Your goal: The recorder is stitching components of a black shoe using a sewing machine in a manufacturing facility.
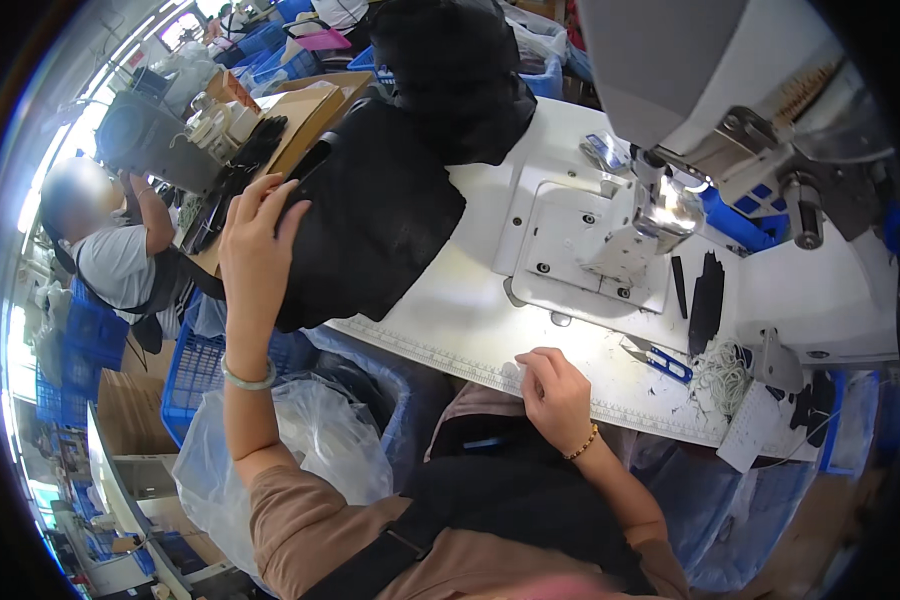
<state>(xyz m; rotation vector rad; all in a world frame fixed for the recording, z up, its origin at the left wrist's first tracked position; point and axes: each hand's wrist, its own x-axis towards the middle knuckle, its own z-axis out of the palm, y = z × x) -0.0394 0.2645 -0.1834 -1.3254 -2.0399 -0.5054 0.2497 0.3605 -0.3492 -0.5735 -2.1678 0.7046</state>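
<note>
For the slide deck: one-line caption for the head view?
At a sewing machine, the left hand grips a black fabric pile; the right hand rests at the white table's edge.

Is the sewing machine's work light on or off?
On. The spot under the sewing machine head glows bright white around the needle area, much brighter than the white table around it.

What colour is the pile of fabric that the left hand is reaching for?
Black. The fabric pile shows plainly in the head view, with the left hand on its edge, against the white sewing table.
</note>
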